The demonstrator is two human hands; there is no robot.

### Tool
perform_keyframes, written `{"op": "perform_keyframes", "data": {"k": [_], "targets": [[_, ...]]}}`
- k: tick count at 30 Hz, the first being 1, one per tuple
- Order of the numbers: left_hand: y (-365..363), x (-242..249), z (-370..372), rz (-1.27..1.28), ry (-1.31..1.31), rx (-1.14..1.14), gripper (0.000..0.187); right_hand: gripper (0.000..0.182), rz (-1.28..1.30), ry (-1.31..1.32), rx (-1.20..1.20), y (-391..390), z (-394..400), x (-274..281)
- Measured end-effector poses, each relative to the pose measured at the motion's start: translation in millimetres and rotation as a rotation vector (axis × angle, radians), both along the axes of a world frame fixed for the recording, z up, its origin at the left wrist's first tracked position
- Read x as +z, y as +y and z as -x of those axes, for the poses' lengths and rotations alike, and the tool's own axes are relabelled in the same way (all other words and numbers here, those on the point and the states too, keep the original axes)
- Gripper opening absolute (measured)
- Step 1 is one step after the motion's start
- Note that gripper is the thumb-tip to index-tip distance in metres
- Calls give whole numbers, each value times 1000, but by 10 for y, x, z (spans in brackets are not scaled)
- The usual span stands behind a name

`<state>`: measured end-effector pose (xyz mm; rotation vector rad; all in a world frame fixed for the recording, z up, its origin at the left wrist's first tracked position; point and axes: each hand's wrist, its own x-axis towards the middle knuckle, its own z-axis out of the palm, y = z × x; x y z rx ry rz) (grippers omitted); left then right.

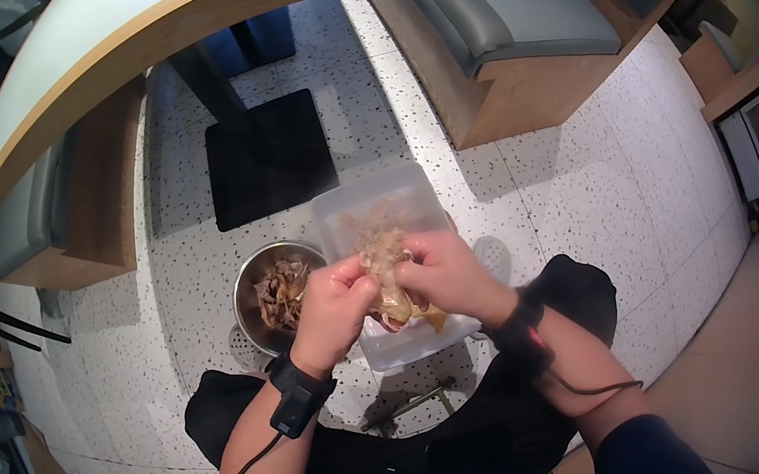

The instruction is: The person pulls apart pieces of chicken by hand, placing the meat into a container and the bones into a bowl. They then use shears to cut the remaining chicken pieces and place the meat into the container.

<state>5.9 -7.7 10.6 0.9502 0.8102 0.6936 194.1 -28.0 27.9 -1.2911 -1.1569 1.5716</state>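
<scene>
The person sat over a speckled floor (595, 189), both hands raised in front of the lap. The left hand (335, 301) and the right hand (446, 271) met at a pale, wet lump of meat (383, 267), each gripping one side of it. The left fingers (355, 287) were curled tight around the lump's left edge, and the right fingers (413, 267) pinched its right edge; a tan strip of it hung down between the two hands. What kind of meat it was could not be told.

The lump was held just above a clear tub (364, 204), which sat under and behind the hands and held more of the same pale stuff. Just to the left of the tub, touching or nearly touching it, stood a steel bowl (250, 306) on the floor, with darker brown scraps (279, 290) piled in it.

Each wrist wore a black band: the left band (300, 393) had a cable running down the forearm, and the right band (518, 329) also trailed a cable. The person wore dark clothes.

Farther off, a black table base (269, 155) stood on the floor under a pale surface (157, 12) edged in wood. Grey padded benches (512, 10) with wooden sides stood on either side.
</scene>
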Motion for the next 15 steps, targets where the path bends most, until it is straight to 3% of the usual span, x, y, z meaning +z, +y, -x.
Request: {"op": "perform_keyframes", "data": {"k": [3,7,9,15], "targets": [[37,-35,28,123,-124,-69,23,18,55,41,78,26,-87,-50],[21,-46,-15,89,-154,5,22,18,81,121,64,58,-97,-91],[34,-147,-3,-2,-26,175,20,19,78,96,37,60,-76,-5],[5,-26,-23,-128,89,116,18,23,-43,-25,-21,31,1,-21]]}}
